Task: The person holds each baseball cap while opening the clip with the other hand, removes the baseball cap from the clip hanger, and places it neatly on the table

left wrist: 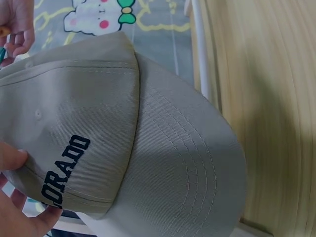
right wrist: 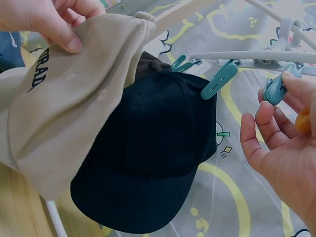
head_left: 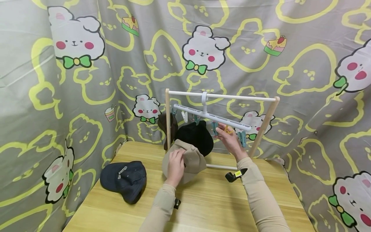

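My left hand pinches a beige baseball cap by its crown, in front of the rack. Dark lettering and the stitched brim of this cap show in the left wrist view. With thumb and fingers, my right hand pinches a teal clothespin on the light grey clip hanger. An orange clip sits against the right hand, partly hidden. Left of it, a black cap hangs from a teal clothespin, partly behind the beige cap.
The hanger hooks over the white top bar of a wooden-sided rack. A dark brown cap hangs at its left end. On the table at left lies a navy cap. Patterned curtain surrounds the table.
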`<state>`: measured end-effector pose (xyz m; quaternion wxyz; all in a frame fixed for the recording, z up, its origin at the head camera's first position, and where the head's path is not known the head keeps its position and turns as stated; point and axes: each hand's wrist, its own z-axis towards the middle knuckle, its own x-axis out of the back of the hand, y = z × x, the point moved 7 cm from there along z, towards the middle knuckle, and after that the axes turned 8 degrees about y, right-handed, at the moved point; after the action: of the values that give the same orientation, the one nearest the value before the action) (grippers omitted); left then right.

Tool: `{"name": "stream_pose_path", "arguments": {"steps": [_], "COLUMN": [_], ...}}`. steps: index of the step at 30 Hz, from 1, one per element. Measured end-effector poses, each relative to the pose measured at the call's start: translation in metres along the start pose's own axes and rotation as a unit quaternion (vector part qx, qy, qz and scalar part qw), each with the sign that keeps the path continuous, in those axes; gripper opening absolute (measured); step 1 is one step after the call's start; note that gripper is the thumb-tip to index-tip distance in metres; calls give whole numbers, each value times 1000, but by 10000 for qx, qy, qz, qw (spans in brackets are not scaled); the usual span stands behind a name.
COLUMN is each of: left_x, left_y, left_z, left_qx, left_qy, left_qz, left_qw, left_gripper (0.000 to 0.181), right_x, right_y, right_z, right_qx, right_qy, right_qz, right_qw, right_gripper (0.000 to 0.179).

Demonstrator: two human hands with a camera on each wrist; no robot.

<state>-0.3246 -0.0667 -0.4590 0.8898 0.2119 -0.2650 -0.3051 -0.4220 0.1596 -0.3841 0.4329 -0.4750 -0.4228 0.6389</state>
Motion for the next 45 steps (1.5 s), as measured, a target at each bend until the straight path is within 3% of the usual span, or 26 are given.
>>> {"name": "stream_pose_path", "arguments": {"steps": [16,26,38,45], "left_x": [11,17,19,23], "left_y": [-4,-4,-10,-12], "left_z": [-1,0,1,3], "left_qx": [-475,-842,-864,-1095], "left_qy": [-151,-345,-743,-878], "left_qz": [173,321,322,531], "left_qw": [9986,9953,9930,9887], "left_gripper": [18,19,23,22], "right_x": [-4,3,5,3], "right_y": [-7,2,6,5], "right_z": [-5,3,5,5], "right_qx": [33,13,32,82], "right_qy": [-81,-61,-26,-87], "right_qz": [60,84,94,133], "right_qw": [9999,9999,9999,9998], "right_gripper": [31,28,22,24]}}
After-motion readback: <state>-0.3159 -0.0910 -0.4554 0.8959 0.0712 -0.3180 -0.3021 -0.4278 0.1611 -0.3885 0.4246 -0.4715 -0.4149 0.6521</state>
